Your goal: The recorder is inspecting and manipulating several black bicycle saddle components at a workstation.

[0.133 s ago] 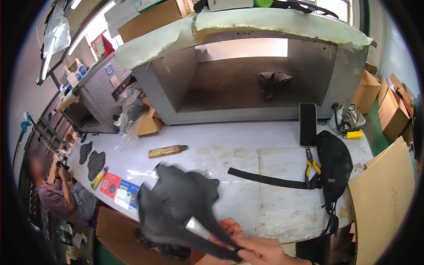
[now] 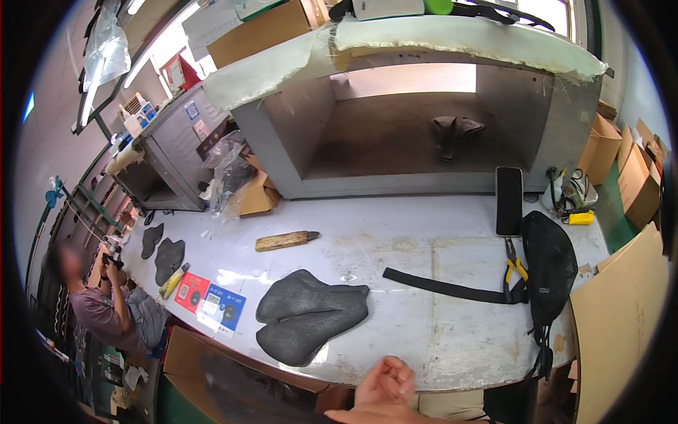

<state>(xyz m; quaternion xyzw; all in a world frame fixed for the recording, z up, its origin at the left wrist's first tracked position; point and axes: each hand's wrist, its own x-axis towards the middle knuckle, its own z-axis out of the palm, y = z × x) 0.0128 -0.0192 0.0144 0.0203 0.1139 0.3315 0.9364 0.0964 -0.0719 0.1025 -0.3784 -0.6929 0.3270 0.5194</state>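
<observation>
A dark grey, two-lobed, saddle-shaped piece (image 2: 314,311) with a slit lies flat on the white table, its narrow end to the right. My left hand (image 2: 385,380) is at the near edge, fingers curled in, with nothing visible in them. Below it, cut by the picture's lower edge, my right hand (image 2: 378,415) grips a black flexible piece (image 2: 265,396). That piece is smeared by motion over the carton at lower left, its outline unclear. Beyond the grey piece lies a knife with a wrapped handle (image 2: 282,241).
A carton (image 2: 187,364) stands below the table's near edge. At right lie a phone (image 2: 508,201), yellow-handled pliers (image 2: 514,267), a black strap (image 2: 452,288) and a black bag (image 2: 547,268). A metal cabinet (image 2: 395,185) borders the back. A person (image 2: 106,311) sits at far left.
The black piece in my right hand has swung down and left, off the table and over the carton. The dark grey piece beneath it now shows fully. The view has shifted slightly.
</observation>
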